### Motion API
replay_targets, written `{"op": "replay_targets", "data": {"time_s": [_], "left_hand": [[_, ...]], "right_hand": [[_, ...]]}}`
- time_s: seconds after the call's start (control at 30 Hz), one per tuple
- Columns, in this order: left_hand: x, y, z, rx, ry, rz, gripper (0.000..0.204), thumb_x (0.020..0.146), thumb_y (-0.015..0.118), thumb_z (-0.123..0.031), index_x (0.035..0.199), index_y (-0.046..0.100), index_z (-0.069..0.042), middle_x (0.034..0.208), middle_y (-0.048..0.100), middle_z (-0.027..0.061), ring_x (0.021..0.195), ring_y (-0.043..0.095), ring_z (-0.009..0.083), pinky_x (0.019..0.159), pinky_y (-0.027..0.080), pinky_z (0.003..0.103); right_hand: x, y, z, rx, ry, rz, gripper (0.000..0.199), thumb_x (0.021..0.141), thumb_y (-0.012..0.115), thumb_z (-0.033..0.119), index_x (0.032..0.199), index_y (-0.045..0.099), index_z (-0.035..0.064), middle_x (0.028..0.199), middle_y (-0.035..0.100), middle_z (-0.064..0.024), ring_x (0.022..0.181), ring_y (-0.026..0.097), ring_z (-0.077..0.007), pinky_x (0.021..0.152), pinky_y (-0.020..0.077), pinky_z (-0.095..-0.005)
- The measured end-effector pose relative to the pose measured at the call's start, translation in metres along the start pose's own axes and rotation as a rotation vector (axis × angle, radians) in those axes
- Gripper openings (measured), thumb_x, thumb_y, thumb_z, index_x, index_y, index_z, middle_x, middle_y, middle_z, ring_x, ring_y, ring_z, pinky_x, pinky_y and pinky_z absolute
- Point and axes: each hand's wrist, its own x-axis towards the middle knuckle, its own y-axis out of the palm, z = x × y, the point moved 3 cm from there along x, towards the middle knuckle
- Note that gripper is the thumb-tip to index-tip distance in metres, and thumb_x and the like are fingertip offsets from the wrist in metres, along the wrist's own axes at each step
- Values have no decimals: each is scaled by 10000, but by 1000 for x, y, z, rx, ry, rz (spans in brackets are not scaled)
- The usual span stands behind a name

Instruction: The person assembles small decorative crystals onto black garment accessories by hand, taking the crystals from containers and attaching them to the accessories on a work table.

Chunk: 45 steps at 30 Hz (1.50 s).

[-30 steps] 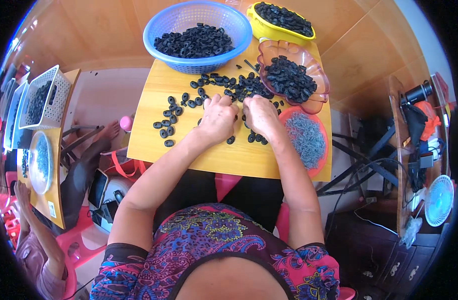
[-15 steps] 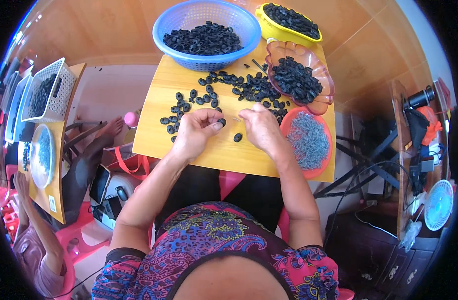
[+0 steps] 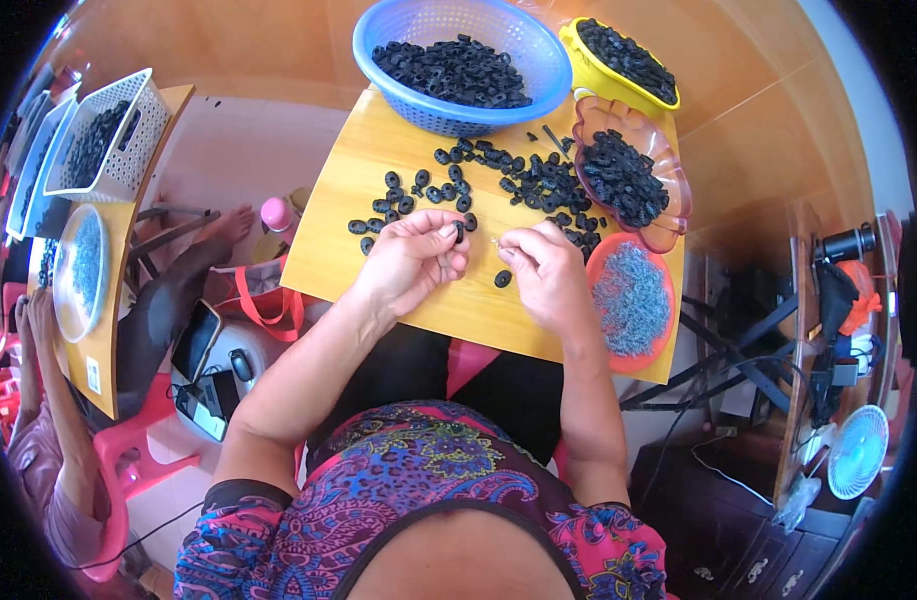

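Observation:
My left hand (image 3: 411, 258) pinches a small black oval plastic part (image 3: 460, 232) between thumb and forefinger, held on edge above the table. Facing it, my right hand (image 3: 545, 268) is closed in a pinch, with a thin silvery metal pin (image 3: 496, 242) showing at its fingertips. A small gap lies between pin and part. Below, between the hands, one loose black oval part (image 3: 503, 279) lies on the wooden table (image 3: 379, 150). More black oval parts (image 3: 406, 204) are scattered beyond my left hand, and a denser heap (image 3: 544, 185) lies beyond my right.
At the back stand a blue basket (image 3: 374, 75) and a yellow basin (image 3: 619, 83), both holding black parts. A scalloped amber dish (image 3: 669, 220) holds more; an orange-red plate (image 3: 662, 335) carries small metal pieces. Another person (image 3: 64, 430) sits left, at a table with a white basket (image 3: 129, 165).
The whole scene has shifted slightly right in view. My left hand has turned the black part onto its edge, and my right fingertips and pin remain close to it.

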Motion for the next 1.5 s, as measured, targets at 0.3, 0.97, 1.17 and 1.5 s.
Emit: {"op": "replay_targets", "data": {"time_s": [0.3,0.97,1.17,1.5], "left_hand": [[1,-1,14,-99,-36,22,52,876,559,-17,915,574,-48,777,615,60,656,605,176,620,502,281],[-1,-2,22,-141,-154,97,130,901,536,-94,1010,590,-47,804,625,78,673,584,159,684,467,311],[-5,7,19,-73,-162,41,106,898,521,-40,978,589,-26,783,626,76,654,605,162,637,500,291],[-8,10,21,55,-69,41,91,871,549,15,954,586,7,801,627,93,652,612,165,598,507,250]], "right_hand": [[-2,6,23,105,1,19,115,788,655,34,899,641,6,781,581,-113,698,583,-235,633,458,-315],[-19,1,6,752,332,84,194,866,573,5,1058,595,-14,813,604,-25,670,534,-71,604,426,-192],[-25,6,-1,929,403,111,175,867,581,13,1038,586,-20,821,616,-35,693,556,-70,603,447,-207],[-21,7,5,790,423,63,111,858,576,-11,969,585,-11,798,611,-28,688,570,-72,598,459,-205]]}}
